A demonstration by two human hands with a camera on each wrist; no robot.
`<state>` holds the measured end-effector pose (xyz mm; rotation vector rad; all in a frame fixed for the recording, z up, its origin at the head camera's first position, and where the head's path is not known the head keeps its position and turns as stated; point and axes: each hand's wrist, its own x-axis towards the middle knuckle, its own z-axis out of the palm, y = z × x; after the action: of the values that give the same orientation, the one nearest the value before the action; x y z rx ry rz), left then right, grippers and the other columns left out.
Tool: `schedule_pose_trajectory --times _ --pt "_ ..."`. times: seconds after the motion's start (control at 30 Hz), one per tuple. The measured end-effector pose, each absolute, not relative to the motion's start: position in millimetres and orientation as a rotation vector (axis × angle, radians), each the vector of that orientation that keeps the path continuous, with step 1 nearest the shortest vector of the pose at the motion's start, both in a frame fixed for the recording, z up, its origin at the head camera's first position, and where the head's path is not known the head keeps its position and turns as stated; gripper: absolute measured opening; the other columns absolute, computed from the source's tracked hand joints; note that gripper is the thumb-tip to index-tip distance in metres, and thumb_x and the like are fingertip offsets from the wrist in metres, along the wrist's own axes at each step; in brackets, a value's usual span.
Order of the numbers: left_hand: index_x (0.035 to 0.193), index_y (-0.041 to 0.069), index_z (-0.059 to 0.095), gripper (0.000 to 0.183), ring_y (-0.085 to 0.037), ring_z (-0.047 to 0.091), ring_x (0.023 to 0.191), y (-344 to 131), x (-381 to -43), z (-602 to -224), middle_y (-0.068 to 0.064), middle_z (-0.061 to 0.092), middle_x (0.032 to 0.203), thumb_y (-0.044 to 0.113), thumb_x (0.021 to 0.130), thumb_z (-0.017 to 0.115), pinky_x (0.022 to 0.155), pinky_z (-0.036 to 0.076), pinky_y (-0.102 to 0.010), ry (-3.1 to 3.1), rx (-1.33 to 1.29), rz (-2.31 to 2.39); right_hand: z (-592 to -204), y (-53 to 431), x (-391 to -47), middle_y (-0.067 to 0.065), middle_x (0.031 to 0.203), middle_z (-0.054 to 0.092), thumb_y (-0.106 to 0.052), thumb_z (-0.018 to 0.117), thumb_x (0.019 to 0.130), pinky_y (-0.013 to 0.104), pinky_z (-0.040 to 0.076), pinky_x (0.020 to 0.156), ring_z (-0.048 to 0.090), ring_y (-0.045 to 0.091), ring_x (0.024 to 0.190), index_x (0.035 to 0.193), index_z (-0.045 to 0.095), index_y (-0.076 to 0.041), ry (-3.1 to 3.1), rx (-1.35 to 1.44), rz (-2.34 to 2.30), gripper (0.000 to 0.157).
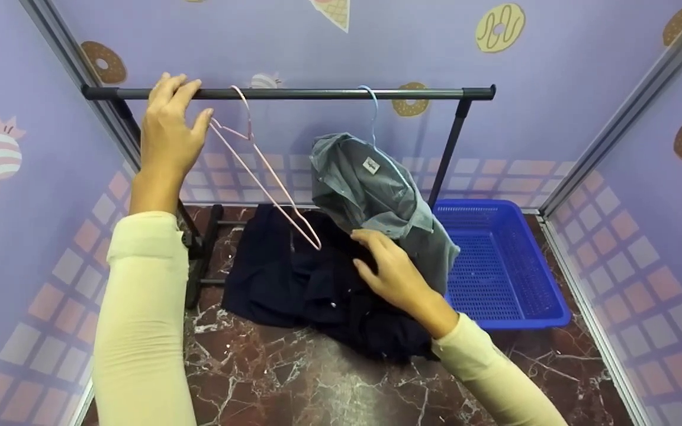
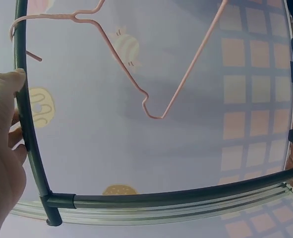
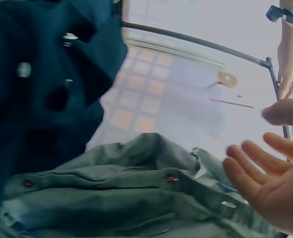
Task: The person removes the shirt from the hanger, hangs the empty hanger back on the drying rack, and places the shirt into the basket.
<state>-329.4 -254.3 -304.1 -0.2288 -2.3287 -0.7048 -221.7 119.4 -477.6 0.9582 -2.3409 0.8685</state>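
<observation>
In the head view, my left hand (image 1: 169,127) holds the dark rail (image 1: 299,94) of a clothes rack near its left end, fingers over the top. The left wrist view shows the thumb on the rail's near side and fingers behind it. To its right hangs a bare pink hanger (image 1: 264,160), angled. A grey-green shirt (image 1: 370,183) hangs from a blue hanger (image 1: 373,112) hooked farther right, its collar opening facing up. My right hand (image 1: 391,272) is just in front of the shirt, fingers spread and loosely bent, with nothing in them.
Dark navy clothing (image 1: 293,278) with buttons lies bunched below the rail. A blue plastic basket (image 1: 539,272) stands on the marbled floor (image 1: 329,384) at right, partly behind the shirt. Patterned purple walls (image 1: 631,71) enclose the rack on three sides.
</observation>
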Motion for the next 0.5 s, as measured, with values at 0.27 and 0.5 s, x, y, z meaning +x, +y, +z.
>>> schedule_pose_trajectory --times 0.27,0.5 --pt "0.13 0.004 0.069 0.034 -0.035 0.044 0.145 -251.6 -311.2 -332.1 -0.018 0.058 0.145 0.017 0.098 0.07 0.128 0.026 -0.034 -2.06 -0.319 -0.721 -503.8 140.9 -206.6 0.011 0.144 0.06 -0.011 0.069 0.095 0.038 0.046 0.114 0.059 0.03 0.132 0.136 0.062 -0.005 -2.217 0.985 0.972 0.041" --pt "0.126 0.002 0.069 0.033 -0.035 0.054 0.132 -252.5 -291.3 -369.1 -0.021 0.063 0.134 0.014 0.096 0.072 0.12 0.039 -0.039 -1.986 -0.303 -0.785 -533.0 154.9 -199.9 0.012 0.143 0.061 -0.011 0.069 0.094 0.031 0.045 0.114 0.062 0.03 0.127 0.136 0.063 -0.004 -2.157 1.025 0.955 0.043"
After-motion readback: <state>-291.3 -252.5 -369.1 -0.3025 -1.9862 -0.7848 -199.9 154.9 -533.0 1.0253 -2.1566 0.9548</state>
